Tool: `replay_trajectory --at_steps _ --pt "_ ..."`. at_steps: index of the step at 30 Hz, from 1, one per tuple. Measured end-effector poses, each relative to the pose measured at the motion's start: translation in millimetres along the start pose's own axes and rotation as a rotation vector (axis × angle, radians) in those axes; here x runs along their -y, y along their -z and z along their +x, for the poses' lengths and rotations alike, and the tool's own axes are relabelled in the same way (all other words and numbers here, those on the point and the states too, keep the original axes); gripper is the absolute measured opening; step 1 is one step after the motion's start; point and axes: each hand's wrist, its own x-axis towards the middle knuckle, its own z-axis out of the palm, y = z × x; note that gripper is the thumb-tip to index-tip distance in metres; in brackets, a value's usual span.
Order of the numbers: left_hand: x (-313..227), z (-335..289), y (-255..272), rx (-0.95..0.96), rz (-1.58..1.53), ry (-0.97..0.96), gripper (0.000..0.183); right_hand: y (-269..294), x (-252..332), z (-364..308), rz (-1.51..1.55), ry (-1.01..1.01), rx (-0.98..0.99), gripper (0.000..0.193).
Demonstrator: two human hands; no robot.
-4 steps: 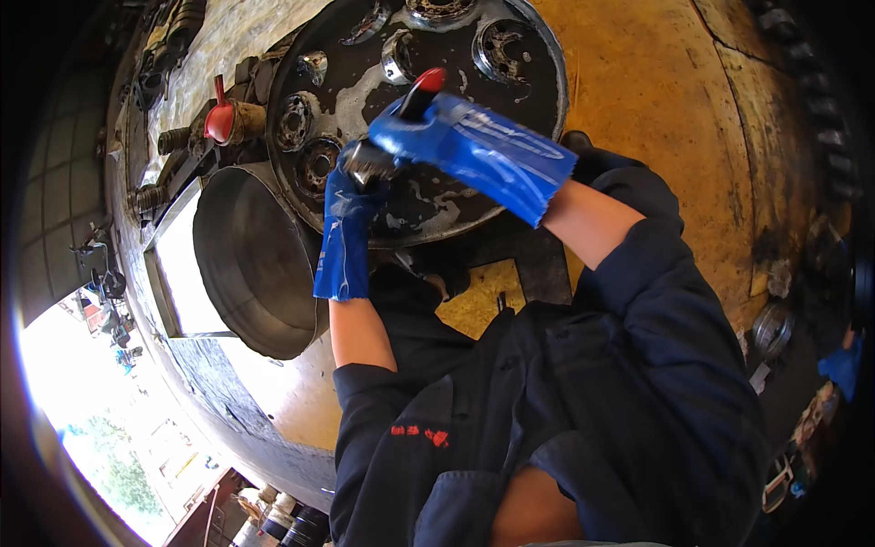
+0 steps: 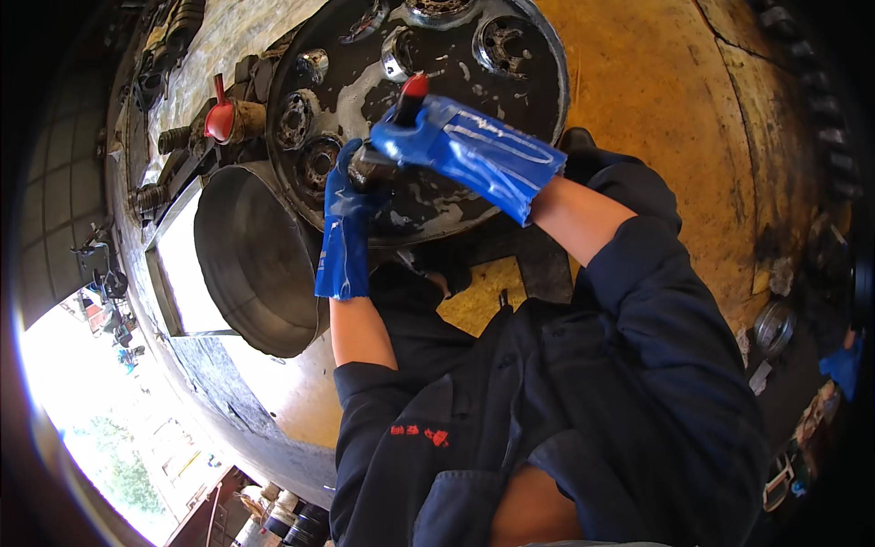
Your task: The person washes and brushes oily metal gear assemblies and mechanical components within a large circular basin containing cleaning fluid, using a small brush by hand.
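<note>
Both of my hands wear long blue rubber gloves and work over a round dark metal pan [image 2: 558, 100]. My left hand [image 2: 346, 196] is closed around a dark, wet metal part [image 2: 372, 169], blurred and partly hidden by the fingers. In my right hand [image 2: 437, 141] is a tool with a black handle and red end [image 2: 415, 87], gripped in the fist; its working end is hidden at the metal part. Around the pan's floor lie several round metal parts, among them a shiny one with a side hole [image 2: 397, 55] and a dark ring-like one [image 2: 319, 162].
Left of the pan a large empty metal basin [image 2: 255, 264] stands tilted. A red ladle-like scoop [image 2: 220, 118] rests beyond it on machine parts. Foamy liquid wets the pan. On the right spreads a stained yellow-brown floor [image 2: 656, 91], with odds and ends along its far right.
My right hand has shifted slightly left and down, and the tool's red end now stands more upright and further left. My left hand stays nearly in place on the metal part.
</note>
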Motion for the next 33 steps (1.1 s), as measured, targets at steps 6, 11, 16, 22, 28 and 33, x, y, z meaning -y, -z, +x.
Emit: replay_trajectory --at_steps 6,11,16,22,28,33 --pt "-2 -5 21 -0.001 0.837 -0.393 0.075 17 -26 14 -0.078 -0.158 -0.316 0.027" --pt "4 -8 32 0.01 0.687 -0.218 0.072 -15 -9 29 -0.033 0.118 0.117 0.024" --pt "-13 -5 16 0.07 0.891 -0.366 0.062 -9 -57 46 0.058 0.032 -0.197 0.024" --pt "-59 -31 -21 -0.017 1.054 -0.271 0.064 17 -21 -34 0.302 -0.139 -0.105 0.036" --pt "-111 -6 -109 0.068 1.251 0.393 0.053 7 -43 -5 -0.039 -0.132 -0.216 0.038" --pt "-87 3 -77 0.142 1.516 0.012 0.058 15 -40 10 -0.434 -0.088 -0.351 0.04"
